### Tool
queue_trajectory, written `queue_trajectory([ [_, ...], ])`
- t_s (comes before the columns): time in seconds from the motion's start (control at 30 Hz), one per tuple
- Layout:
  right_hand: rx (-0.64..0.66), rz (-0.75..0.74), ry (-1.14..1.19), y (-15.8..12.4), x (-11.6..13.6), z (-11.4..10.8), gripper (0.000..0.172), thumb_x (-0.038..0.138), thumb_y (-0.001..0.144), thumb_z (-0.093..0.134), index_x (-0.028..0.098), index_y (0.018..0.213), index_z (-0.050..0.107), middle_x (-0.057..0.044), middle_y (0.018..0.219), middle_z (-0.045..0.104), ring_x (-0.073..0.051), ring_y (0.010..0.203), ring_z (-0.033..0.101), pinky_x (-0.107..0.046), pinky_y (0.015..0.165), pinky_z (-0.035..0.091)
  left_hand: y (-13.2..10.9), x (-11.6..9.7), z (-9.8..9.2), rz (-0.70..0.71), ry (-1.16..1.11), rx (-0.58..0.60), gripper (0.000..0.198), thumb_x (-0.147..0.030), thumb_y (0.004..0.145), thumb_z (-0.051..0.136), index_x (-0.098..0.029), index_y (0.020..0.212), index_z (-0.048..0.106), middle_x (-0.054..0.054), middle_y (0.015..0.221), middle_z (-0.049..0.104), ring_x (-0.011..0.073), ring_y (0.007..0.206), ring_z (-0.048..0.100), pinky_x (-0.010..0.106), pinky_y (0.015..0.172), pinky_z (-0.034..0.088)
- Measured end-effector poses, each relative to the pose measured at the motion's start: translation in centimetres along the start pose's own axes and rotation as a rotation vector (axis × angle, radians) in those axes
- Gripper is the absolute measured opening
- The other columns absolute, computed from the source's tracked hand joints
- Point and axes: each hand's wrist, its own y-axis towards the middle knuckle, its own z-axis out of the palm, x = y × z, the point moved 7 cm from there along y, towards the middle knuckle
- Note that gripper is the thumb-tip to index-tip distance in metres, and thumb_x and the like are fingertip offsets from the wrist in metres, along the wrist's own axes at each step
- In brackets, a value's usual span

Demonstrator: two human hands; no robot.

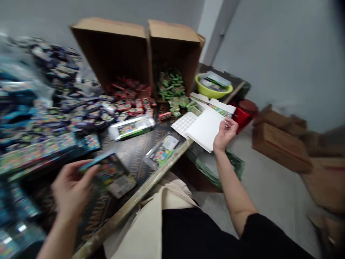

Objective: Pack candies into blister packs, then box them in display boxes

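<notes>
Diagonally, a packet (pixel 115 176) points lengthwise down-right from the pinching left hand (pixel 72 185). The right hand (pixel 225 133) curls at white card (pixel 203 126), grip unclear.

A: State the items blurred at 8 o'clock.
B: Left hand (pixel 72 185): blurred. Held pack (pixel 121 178): print illegible; reverse face hidden from where I stand. Left forearm (pixel 60 233): cut off between 7 and 8 o'clock.
A: Right hand (pixel 225 133), 3 o'clock?
B: Fingertip detail is smeared. Whether they grip the white card (pixel 206 124) cannot be determined.
A: Left carton (pixel 113 26), 11 o'clock?
B: Interior too dark to inspect.
A: Yellow bowl (pixel 208 92), 2 o'clock?
B: Lower contents partly hidden; labels too small to read.
A: Outer limits?
B: Blue packs (pixel 23 207), between 8 and 9 o'clock: blurred, cut off. Cardboard boxes (pixel 281 147), 3 o'clock: blurred; the rightmost are cut off.
</notes>
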Motion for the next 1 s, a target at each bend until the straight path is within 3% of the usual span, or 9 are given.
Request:
queue_trajectory([
  [0.07, 0.281, 0.003, 0.254, -2.2, 5.4, 6.1, 0.036, 0.038, 0.082, 0.049, 0.021, 0.113, 0.042, -0.008, 0.109, 0.048, -0.016, 0.094, 0.052, -0.033, 0.082, 0.043, -1.0, -1.1, 1.3, -0.078, -0.142, 0.045, 0.033, -0.037, 0.061, 0.069, -0.017, 0.085, 0.059, 0.0, 0.077, 0.061, 0.0146, 0.064, 0.056, 0.027, 0.06, 0.047],
  [0.17, 0.85, 0.074, 0.577, -9.4, 13.3, 13.9, 0.065, 0.035, 0.071, 0.065, 0.027, 0.127, 0.032, -0.006, 0.112, 0.051, -0.016, 0.094, 0.055, -0.031, 0.08, 0.045, -1.2, -1.9, 2.1, -0.11, -0.299, 0.116, 0.028, -0.033, 0.063, 0.068, -0.016, 0.082, 0.058, 0.0, 0.075, 0.06, 0.0129, 0.066, 0.057, 0.024, 0.061, 0.046],
  [0.27, 1.278, 0.157, 0.748, -17.1, 19.1, 17.4, 0.071, 0.033, 0.073, 0.064, 0.028, 0.133, 0.026, -0.005, 0.101, 0.057, -0.016, 0.089, 0.057, -0.031, 0.077, 0.047, -1.0, -1.9, 1.0, -0.134, -0.34, 0.13, 0.024, -0.032, 0.063, 0.069, -0.015, 0.077, 0.058, -0.001, 0.07, 0.059, 0.0109, 0.061, 0.055, 0.021, 0.058, 0.044],
  [0.33, 1.396, 0.191, 0.79, -20.3, 21.1, 18.2, 0.066, 0.032, 0.075, 0.061, 0.027, 0.132, 0.029, -0.003, 0.087, 0.06, -0.015, 0.08, 0.059, -0.03, 0.074, 0.048, -1.0, -1.9, 0.2, -0.145, -0.337, 0.138, 0.021, -0.032, 0.066, 0.067, -0.014, 0.075, 0.059, 0.0, 0.07, 0.06, 0.0112, 0.062, 0.055, 0.021, 0.058, 0.043],
  [0.5, 1.39, 0.181, 0.797, -22.1, 22.5, 18.4, 0.06, 0.026, 0.074, 0.061, 0.024, 0.129, 0.036, 0.002, 0.07, 0.059, -0.013, 0.065, 0.058, -0.028, 0.066, 0.048, -0.8, -2.2, -0.6, -0.189, -0.365, 0.196, 0.019, -0.031, 0.069, 0.066, -0.013, 0.069, 0.062, 0.001, 0.064, 0.062, 0.0114, 0.059, 0.055, 0.021, 0.059, 0.043],
  [0.63, 1.372, 0.025, 0.775, -21.4, 22.7, 18.1, 0.056, 0.023, 0.077, 0.058, 0.023, 0.129, 0.038, 0.002, 0.07, 0.059, -0.012, 0.063, 0.057, -0.027, 0.065, 0.049, -0.4, -2.8, -0.5, -0.155, -0.333, 0.27, 0.017, -0.029, 0.072, 0.063, -0.013, 0.072, 0.064, 0.003, 0.067, 0.064, 0.0132, 0.061, 0.057, 0.023, 0.061, 0.045],
  [0.77, 1.315, -0.262, 0.781, -21.0, 23.0, 17.4, 0.05, 0.022, 0.08, 0.056, 0.024, 0.127, 0.04, 0.001, 0.075, 0.062, -0.011, 0.067, 0.059, -0.028, 0.073, 0.05, -0.6, -4.6, -1.2, 0.059, -0.129, 0.278, 0.014, -0.027, 0.075, 0.061, -0.014, 0.07, 0.066, 0.005, 0.067, 0.065, 0.0142, 0.062, 0.059, 0.024, 0.061, 0.046],
  [0.9, 1.142, -0.518, 0.827, -20.9, 22.4, 16.2, 0.047, 0.016, 0.08, 0.057, 0.026, 0.123, 0.044, 0.0, 0.082, 0.067, -0.013, 0.073, 0.063, -0.03, 0.079, 0.05, -1.7, -6.4, -1.8, 0.326, -0.049, 0.272, 0.009, -0.021, 0.077, 0.059, -0.016, 0.079, 0.066, 0.006, 0.08, 0.067, 0.0139, 0.072, 0.061, 0.024, 0.068, 0.047],
  [1.0, 1.117, -0.618, 0.866, -21.4, 22.0, 15.1, 0.037, 0.016, 0.077, 0.06, 0.026, 0.112, 0.053, -0.002, 0.089, 0.069, -0.017, 0.083, 0.064, -0.034, 0.078, 0.052, -2.3, -6.7, -1.6, 0.393, 0.048, 0.29, 0.014, -0.017, 0.081, 0.051, -0.017, 0.084, 0.065, 0.006, 0.082, 0.065, 0.0129, 0.073, 0.059, 0.023, 0.068, 0.046],
])
